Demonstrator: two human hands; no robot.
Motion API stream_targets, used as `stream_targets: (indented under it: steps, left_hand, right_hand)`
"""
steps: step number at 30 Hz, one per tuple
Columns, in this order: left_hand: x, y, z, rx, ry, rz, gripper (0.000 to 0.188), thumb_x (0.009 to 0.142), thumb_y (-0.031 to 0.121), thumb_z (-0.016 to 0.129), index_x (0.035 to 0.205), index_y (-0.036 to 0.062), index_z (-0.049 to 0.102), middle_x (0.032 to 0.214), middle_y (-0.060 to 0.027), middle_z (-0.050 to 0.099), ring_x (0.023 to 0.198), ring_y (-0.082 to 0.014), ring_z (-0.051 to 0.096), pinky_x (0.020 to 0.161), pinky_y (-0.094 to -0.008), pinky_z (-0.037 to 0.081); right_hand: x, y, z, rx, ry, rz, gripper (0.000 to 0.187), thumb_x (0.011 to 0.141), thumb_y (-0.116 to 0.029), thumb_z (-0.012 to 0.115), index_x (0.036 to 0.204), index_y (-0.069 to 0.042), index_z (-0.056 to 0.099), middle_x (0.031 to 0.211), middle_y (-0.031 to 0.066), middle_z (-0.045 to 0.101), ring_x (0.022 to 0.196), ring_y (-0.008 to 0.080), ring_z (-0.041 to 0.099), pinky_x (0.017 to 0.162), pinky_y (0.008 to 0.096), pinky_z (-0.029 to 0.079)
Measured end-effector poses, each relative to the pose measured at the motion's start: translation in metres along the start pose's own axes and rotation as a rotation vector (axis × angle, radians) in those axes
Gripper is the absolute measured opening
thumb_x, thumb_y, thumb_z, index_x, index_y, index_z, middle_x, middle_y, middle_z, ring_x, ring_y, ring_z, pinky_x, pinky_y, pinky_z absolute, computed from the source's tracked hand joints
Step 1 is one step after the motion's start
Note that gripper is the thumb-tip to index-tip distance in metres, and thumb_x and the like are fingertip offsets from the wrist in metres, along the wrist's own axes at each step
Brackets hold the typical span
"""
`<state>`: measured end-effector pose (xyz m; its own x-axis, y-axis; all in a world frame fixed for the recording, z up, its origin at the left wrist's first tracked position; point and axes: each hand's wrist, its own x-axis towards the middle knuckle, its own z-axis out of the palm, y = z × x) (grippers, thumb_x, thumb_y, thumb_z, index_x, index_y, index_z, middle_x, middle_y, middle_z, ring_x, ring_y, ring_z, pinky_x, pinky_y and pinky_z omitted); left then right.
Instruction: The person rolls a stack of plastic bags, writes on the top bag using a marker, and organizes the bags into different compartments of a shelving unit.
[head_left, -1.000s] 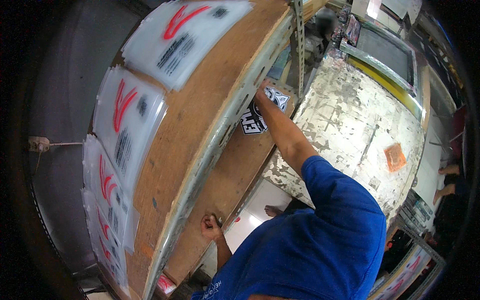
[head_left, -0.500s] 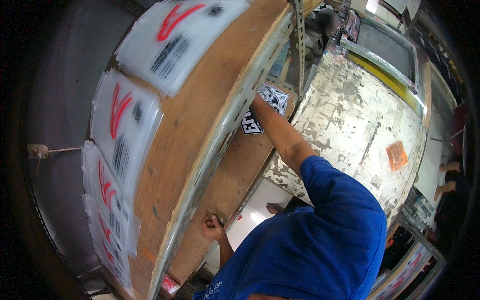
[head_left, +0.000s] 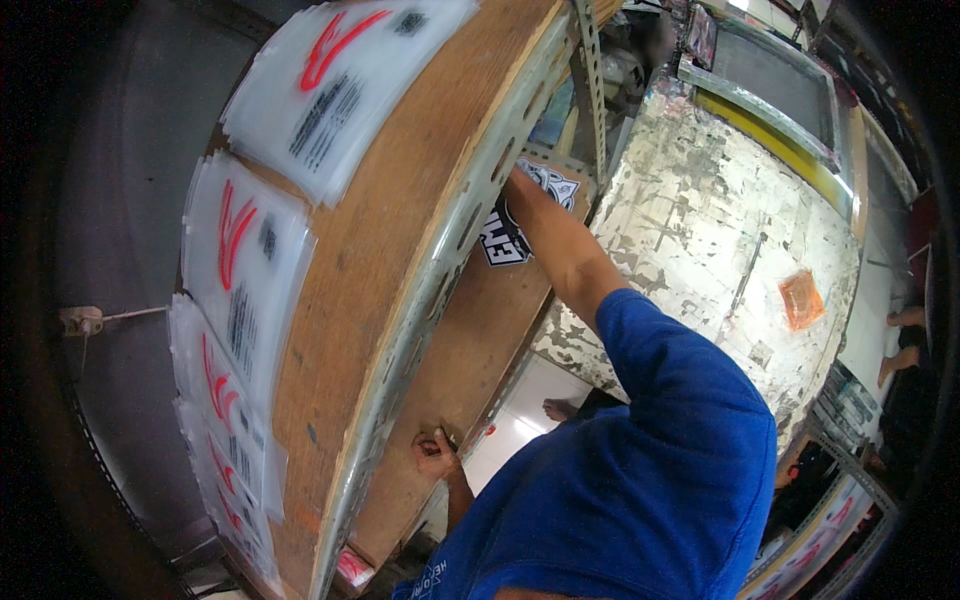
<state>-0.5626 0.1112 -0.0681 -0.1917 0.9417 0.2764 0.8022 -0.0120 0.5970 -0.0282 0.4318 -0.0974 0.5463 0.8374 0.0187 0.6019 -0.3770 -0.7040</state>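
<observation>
1. The left side is filled by an upper wooden shelf (head_left: 350,300), edged with a slotted metal rail (head_left: 430,275), by which access from above is blocked.
2. At right, a worktable (head_left: 690,220) with flaking white paint is seen.
3. Between them, a lower wooden shelf (head_left: 450,350) is partly covered by the upper one.
4. On the upper shelf, clear printed sheets (head_left: 268,190) are laid in overlapping stacks; they are judged slippery.
5. At far right, a framed screen (head_left: 770,85) is set.
6. The right forearm (head_left: 560,240) is extended over the lower shelf; the right hand is hidden beyond the rail, so its fingers cannot be told.
7. Black-and-white printed graphics (head_left: 508,243) are placed at the lower shelf's far end, partly covered by that forearm. They are judged light, flat and easily creased, best held by the near edge.
8. The left hand (head_left: 435,457) is held near, fingers curled; whether anything is pinched cannot be told.
9. An orange square (head_left: 803,300) is left on the worktable.
</observation>
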Motion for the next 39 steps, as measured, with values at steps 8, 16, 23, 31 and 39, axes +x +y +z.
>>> stream_targets:
  steps: [8,16,23,31,39]
  left_hand:
    - [0.002,-0.006,0.005,-0.079,0.027,-0.022,0.041,0.078,0.036,0.079,0.091,0.0012,0.062,0.062,-0.0012,0.049,0.054,-0.0128,0.044,0.051,-0.0281,0.038]
    - [-0.002,0.011,0.011,-0.142,-0.025,0.062,0.037,0.081,0.029,0.076,0.099,0.0001,0.061,0.068,-0.0020,0.053,0.060,-0.0137,0.049,0.057,-0.0288,0.043]
    - [-0.047,0.153,0.061,-1.397,-1.260,-0.439,0.072,0.083,0.039,0.073,0.138,0.0037,0.043,0.120,-0.0151,0.059,0.114,-0.0247,0.057,0.093,-0.0391,0.048]
    - [-0.081,0.211,0.098,-1.231,-0.727,-0.935,0.046,0.088,0.016,0.068,0.127,0.0017,0.050,0.121,-0.0128,0.059,0.108,-0.0299,0.059,0.091,-0.0456,0.049]
    - [-0.109,0.138,0.097,-1.148,-1.020,-0.832,0.046,0.076,-0.005,0.066,0.121,-0.0035,0.054,0.112,-0.0128,0.062,0.099,-0.0267,0.062,0.087,-0.0396,0.050]
  right_hand:
    - [-0.011,0.009,-0.043,0.253,-0.005,-0.056,0.037,0.077,-0.020,0.063,0.112,-0.006,0.067,0.105,0.0223,0.067,0.102,0.0360,0.064,0.086,0.0428,0.050]
    - [-0.180,0.008,-0.113,0.486,0.074,0.227,0.031,0.070,-0.012,0.071,0.099,-0.003,0.071,0.084,0.0173,0.070,0.077,0.0253,0.067,0.073,0.0373,0.050]
    - [-0.346,0.009,-0.101,0.779,0.251,0.391,0.027,0.069,-0.003,0.070,0.095,0.004,0.069,0.080,0.0159,0.071,0.072,0.0227,0.067,0.068,0.0356,0.052]
    - [-0.487,-0.002,-0.089,1.044,0.379,0.522,0.029,0.074,0.008,0.068,0.103,0.007,0.064,0.089,0.0132,0.069,0.076,0.0182,0.064,0.070,0.0314,0.050]
    - [-0.556,0.042,-0.129,0.192,0.416,0.329,0.090,0.071,-0.029,0.082,0.136,0.009,0.033,0.127,0.0290,0.049,0.114,0.0373,0.050,0.097,0.0457,0.043]
